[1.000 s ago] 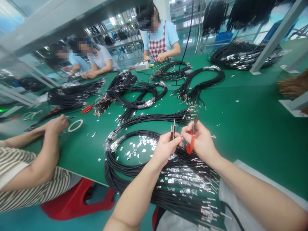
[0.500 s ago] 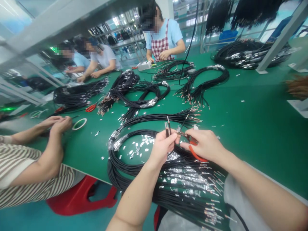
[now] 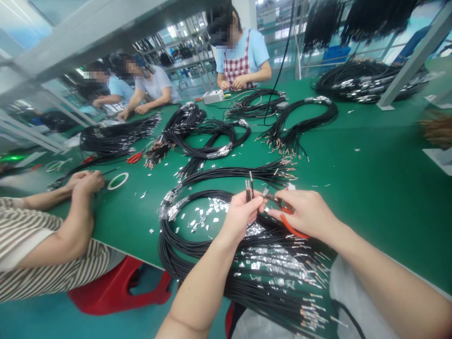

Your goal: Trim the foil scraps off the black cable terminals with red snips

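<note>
Several black cables [image 3: 248,193] stand up from my left hand [image 3: 243,212], which is closed around them, their stripped ends pointing upward. My right hand [image 3: 307,212] grips scissors [image 3: 293,227] with orange-red handles. The blades meet a cable end at my left fingertips; whether they are fully closed is hard to make out. Under both hands lies a large coiled bundle of black cables [image 3: 197,242] with bare ends fanned to the right. Silvery foil scraps [image 3: 203,214] are scattered inside the coil.
More cable bundles [image 3: 208,136] lie across the green table [image 3: 370,188]. At the left, a person in a striped shirt [image 3: 45,254] works beside a roll of tape [image 3: 117,181]. Another person in a checked apron [image 3: 240,66] works opposite. A metal post [image 3: 409,61] stands at right.
Little differs. The scene has shifted slightly in view; my hands keep the same hold on the cables and scissors.
</note>
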